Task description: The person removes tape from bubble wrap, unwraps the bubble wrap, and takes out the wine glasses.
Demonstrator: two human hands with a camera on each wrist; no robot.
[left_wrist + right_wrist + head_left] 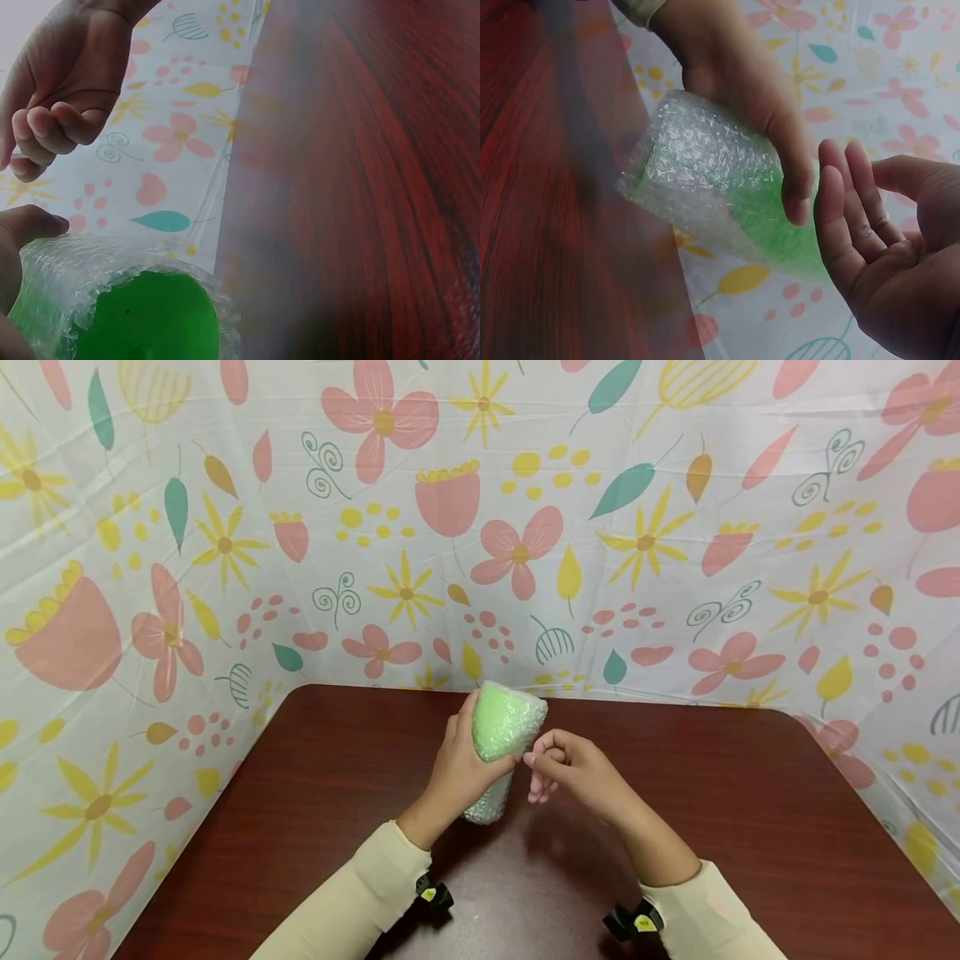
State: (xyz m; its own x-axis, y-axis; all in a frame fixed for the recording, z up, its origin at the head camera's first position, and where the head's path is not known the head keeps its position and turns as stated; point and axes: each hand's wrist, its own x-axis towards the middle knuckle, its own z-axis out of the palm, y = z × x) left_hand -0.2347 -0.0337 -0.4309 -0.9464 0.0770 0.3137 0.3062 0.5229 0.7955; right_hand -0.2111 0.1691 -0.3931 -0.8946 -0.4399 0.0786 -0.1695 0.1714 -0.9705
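Observation:
My left hand (462, 766) grips a green, roughly cylindrical object wrapped in clear bubble wrap (504, 727), its thumb across the near side. The wrapped object is held tilted above the table. In the left wrist view, the round green end (150, 319) shows inside the wrap's open edge; the object's exact kind cannot be told. Just right of the wrap is my right hand (581, 772), its fingers loosely bent. From the right wrist view, the right hand (900, 247) has its palm turned up, and nothing is visible in its fingers.
A dark reddish-brown wooden table (750, 810) with rounded far corners lies beneath the hands. Behind it and to the sides hangs a white cloth (667, 452) printed with flowers and leaves. Small black wrist devices (435, 893) sit at both cream sleeves.

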